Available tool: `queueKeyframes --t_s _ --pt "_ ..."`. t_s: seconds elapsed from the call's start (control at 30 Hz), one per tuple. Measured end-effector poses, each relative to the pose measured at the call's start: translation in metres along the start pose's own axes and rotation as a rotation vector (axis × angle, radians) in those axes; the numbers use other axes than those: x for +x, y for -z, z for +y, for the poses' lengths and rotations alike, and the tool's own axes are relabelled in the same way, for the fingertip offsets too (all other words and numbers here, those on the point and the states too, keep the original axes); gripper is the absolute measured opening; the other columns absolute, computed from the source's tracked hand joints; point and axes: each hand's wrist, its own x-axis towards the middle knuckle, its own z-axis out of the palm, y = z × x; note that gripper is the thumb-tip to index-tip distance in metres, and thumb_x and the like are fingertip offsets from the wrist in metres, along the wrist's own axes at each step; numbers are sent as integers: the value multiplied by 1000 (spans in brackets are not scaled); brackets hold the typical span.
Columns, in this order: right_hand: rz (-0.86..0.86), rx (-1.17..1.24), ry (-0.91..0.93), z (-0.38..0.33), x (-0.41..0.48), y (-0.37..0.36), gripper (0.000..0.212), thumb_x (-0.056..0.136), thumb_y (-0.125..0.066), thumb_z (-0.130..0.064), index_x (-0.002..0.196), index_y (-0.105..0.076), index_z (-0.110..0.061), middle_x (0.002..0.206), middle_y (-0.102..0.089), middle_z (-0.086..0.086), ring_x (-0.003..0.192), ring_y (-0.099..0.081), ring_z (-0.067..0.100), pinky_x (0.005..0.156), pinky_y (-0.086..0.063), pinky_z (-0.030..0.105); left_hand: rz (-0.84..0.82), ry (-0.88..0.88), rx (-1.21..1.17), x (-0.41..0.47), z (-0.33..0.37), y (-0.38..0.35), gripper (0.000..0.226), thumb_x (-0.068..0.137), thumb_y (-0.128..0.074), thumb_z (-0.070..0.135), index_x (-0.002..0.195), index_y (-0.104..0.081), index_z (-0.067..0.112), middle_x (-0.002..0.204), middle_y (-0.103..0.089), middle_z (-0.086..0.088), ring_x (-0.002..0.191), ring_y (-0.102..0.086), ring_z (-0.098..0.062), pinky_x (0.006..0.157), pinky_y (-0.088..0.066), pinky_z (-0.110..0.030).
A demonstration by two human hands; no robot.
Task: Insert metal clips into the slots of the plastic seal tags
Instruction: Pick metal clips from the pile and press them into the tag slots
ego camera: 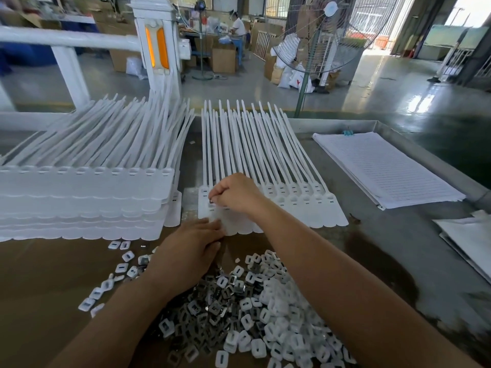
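Observation:
A joined row of white plastic seal tags [313, 205] lies flat in the middle of the table, straps pointing away from me. My right hand [236, 193] hovers over its left end and pinches a small dark metal clip [211, 201] right above a tag's slot. My left hand [191, 251] rests with straight fingers on the near edge of the same row. A loose heap of metal clips and white plastic caps [239, 309] lies in front of me, partly under both forearms.
A tall stack of more tag rows [85, 203] fills the left side. A pad of lined paper [385, 168] and other sheets [473, 240] lie at the right. The metal tray rim [332, 124] bounds the far side; a standing fan [326, 30] is beyond.

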Motion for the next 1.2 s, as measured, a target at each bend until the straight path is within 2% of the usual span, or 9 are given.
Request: queueKeyframes --t_s 0.07,0.2,0.37,0.53,0.67,0.83,0.93,1.03,1.2 --pt "-31 -9 -25 0 2 -2 22 87 -57 -6 104 -69 -2 114 -66 9 107 -59 19 95 -44 30 1 -2 0 0 0 0 34 91 -50 20 124 -55 23 136 -47 10 129 -37 -8 100 -22 -15" --pt "-28 -66 -32 0 4 -6 18 85 -58 -7 96 -72 -9 109 -68 -1 102 -59 13 91 -46 27 3 -9 -3 -1 2 1 33 90 -50 18 122 -58 22 135 -49 7 126 -41 -10 98 -25 -16" --pt "26 -76 -90 2 10 -13 17 82 -62 -10 94 -70 -1 102 -68 9 94 -63 19 86 -51 34 0 -21 1 -2 3 1 33 91 -48 20 123 -57 21 137 -46 7 128 -39 -8 96 -18 -11" --pt "61 -51 -93 2 9 -15 13 82 -64 -11 92 -71 -11 103 -68 0 94 -61 13 60 -38 16 -4 -22 9 -2 3 0 34 92 -47 22 125 -55 22 139 -44 8 129 -36 -5 97 -15 -10" --pt "114 -31 -85 2 5 -12 18 79 -67 -10 96 -69 -15 108 -64 -1 101 -57 17 71 -39 23 -13 -22 9 -2 3 1 33 92 -47 21 123 -57 22 137 -46 8 129 -37 -6 97 -15 -9" --pt "39 -72 -150 -2 9 -9 28 79 -67 -11 106 -66 -9 113 -62 6 106 -57 22 88 -48 32 -5 -6 5 -2 5 1 33 91 -48 20 123 -56 23 136 -47 9 128 -38 -7 99 -20 -13" --pt "-21 -151 -130 -5 9 -6 30 83 -64 -12 112 -64 -8 121 -60 6 113 -54 22 96 -45 34 -9 -1 4 -3 5 2 33 91 -49 20 123 -57 24 136 -48 10 127 -39 -7 99 -22 -14" --pt "32 -83 -57 0 2 -7 17 82 -66 -12 98 -70 -11 113 -65 2 107 -57 17 93 -45 28 -11 4 -2 -4 5 2 33 91 -50 20 123 -57 23 137 -47 8 128 -39 -8 99 -23 -15" --pt "141 -58 61 12 -4 -11 9 79 -71 -18 87 -69 -14 87 -64 -6 82 -56 8 80 -47 25 -19 23 -6 -3 4 1 36 91 -49 20 126 -53 24 139 -43 10 131 -34 -7 102 -21 -15"
